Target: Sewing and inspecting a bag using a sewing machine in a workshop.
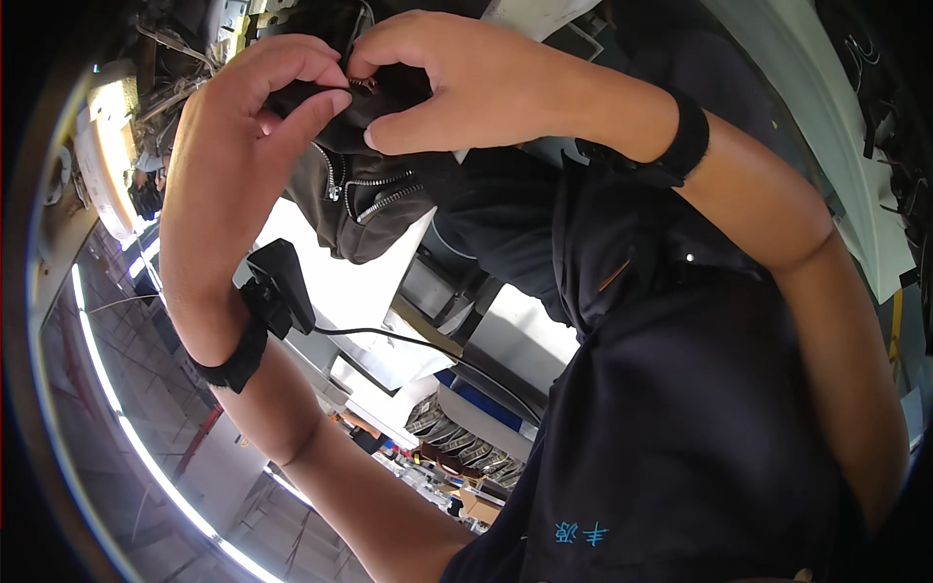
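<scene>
**Brown-black cloth, metal zips; both hands at the upper part of a garment**

Dark garment [374, 233] lies or is held over the white worktop [340, 287], beside the worktop's right edge as seen; cannot tell how much weight the worktop bears; two silvery zips show on the cloth, a short one [331, 181] with its slider and a curved one [381, 194] to its right.

Left hand [224, 131]: index and thumb bent toward each other, tips nearly meeting at the cloth; cannot tell what, if anything, is pinched between them; right hand [466, 92]: index curled down, its tip just beside the left fingers, thumb well apart from it and over the cloth, a wide gap between the two; no firm hold visible on this side; a small coppery toothed piece [363, 85] shows by the right index tip, partly hidden.

Left wrist: black strap [231, 364] with a black boxy device [281, 287], its cable [408, 337] running off to the lower right; right wrist: black strap [688, 138]; person's dark clothing [680, 408] fills the lower right; lit strip lamp [146, 457] at far left.
</scene>
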A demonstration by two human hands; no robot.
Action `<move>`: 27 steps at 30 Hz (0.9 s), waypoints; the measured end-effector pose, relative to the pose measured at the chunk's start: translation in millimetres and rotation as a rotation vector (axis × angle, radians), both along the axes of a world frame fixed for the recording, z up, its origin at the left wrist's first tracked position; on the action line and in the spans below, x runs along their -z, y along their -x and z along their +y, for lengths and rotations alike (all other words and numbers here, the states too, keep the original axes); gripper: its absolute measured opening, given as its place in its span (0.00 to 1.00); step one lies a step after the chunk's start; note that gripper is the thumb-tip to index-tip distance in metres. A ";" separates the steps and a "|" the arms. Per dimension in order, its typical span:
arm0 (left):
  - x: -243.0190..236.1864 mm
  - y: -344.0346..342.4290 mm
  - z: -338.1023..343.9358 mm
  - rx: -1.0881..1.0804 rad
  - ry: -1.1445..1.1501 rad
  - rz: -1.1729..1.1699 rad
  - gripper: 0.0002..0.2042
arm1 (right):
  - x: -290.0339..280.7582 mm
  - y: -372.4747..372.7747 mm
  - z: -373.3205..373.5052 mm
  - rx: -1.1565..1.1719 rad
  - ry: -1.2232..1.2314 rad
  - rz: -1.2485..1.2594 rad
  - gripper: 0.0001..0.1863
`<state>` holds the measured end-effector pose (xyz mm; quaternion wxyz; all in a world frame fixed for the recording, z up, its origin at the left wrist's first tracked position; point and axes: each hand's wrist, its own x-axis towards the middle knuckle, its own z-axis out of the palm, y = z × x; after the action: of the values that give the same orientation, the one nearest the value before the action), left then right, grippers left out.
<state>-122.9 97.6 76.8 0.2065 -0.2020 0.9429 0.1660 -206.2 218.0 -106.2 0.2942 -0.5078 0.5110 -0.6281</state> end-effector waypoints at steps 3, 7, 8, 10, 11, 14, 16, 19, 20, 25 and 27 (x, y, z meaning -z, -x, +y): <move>-3.9 -0.6 0.8 -0.078 -0.058 -0.007 0.05 | -7.3 4.0 3.1 -0.112 -0.081 -0.129 0.31; -7.2 -0.2 -0.9 -0.066 -0.101 0.007 0.07 | -12.6 7.4 3.9 -0.073 0.104 -0.063 0.22; -7.1 0.4 -1.3 -0.067 -0.108 0.004 0.08 | -12.5 9.2 4.1 -0.142 0.068 -0.087 0.21; -8.5 2.4 -2.0 -0.069 -0.116 -0.001 0.08 | -12.5 11.3 2.0 -0.165 0.041 -0.096 0.24; -9.6 4.2 -3.0 -0.066 -0.108 -0.046 0.09 | -12.8 11.2 0.7 -0.164 0.063 -0.115 0.27; -4.3 9.6 -7.3 -0.003 -0.077 -0.040 0.09 | -16.5 2.0 -4.9 0.140 0.248 -0.008 0.25; -1.3 11.2 -9.5 0.048 -0.057 0.000 0.09 | -15.7 -3.0 4.6 0.204 0.161 -0.048 0.24; -0.8 13.0 -12.5 -0.028 -0.049 -0.137 0.08 | -11.2 -3.3 17.4 0.275 0.017 0.013 0.22; -0.3 13.4 -12.9 -0.067 -0.098 -0.133 0.08 | -9.2 -2.6 20.2 0.283 -0.039 0.119 0.21; 1.8 14.9 -11.8 -0.072 -0.157 -0.126 0.09 | -1.6 -1.1 22.4 0.257 0.067 0.110 0.18; 1.9 13.5 -10.2 -0.144 -0.194 -0.104 0.09 | 0.7 -2.1 23.1 0.244 0.074 0.086 0.17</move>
<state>-136.4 87.5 74.9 0.2611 -0.2567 0.8934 0.2603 -204.1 241.2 -106.9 0.1744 -0.4788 0.5577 -0.6552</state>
